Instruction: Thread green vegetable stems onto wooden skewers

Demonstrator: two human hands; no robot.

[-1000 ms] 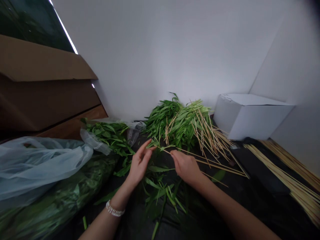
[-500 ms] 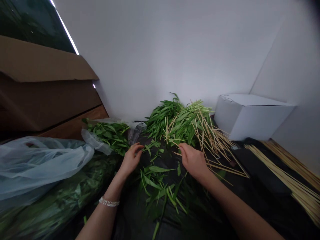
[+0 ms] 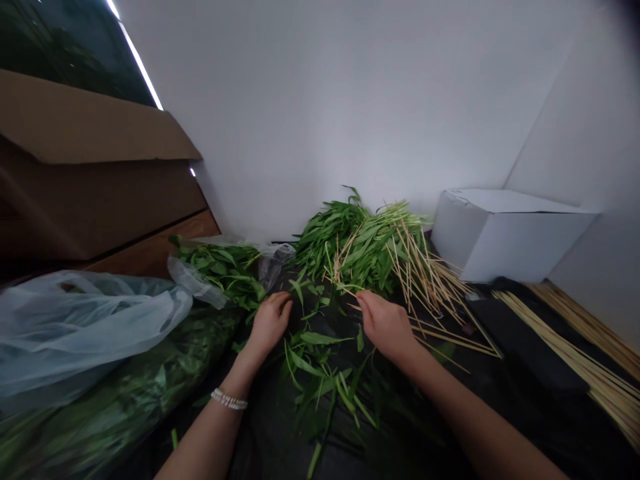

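Nearest the camera, both forearms reach forward over a black sheet (image 3: 525, 400) that covers the surface, the left wrist wearing a beaded bracelet (image 3: 229, 399). Between the arms, loose leaves (image 3: 320, 373) lie scattered on the sheet, long and narrow, pointing every way. The left hand (image 3: 270, 323) rests knuckles up on the far edge of this scatter, fingers curled down into the leaves; whether it grips any cannot be told. The right hand (image 3: 387, 327) sits level with it and a little apart, fingers drawn together at the tips against the near end of a thin skewer (image 3: 350, 292); whether they pinch it cannot be told either. To the left lies a large pale plastic bag (image 3: 90, 327) over a mass of greens, and just beyond the left hand a smaller bag (image 3: 225, 270) spills more leaves. At the far right, a long bundle of bare skewers (image 3: 575, 353) runs along the sheet. Just past the right hand rises the heap of skewered greens (image 3: 365, 247), sticks fanning out towards the right. Behind it stand a white box (image 3: 505, 233) on the right, a cardboard box (image 3: 90, 167) on the left, and the plain wall (image 3: 325, 100).
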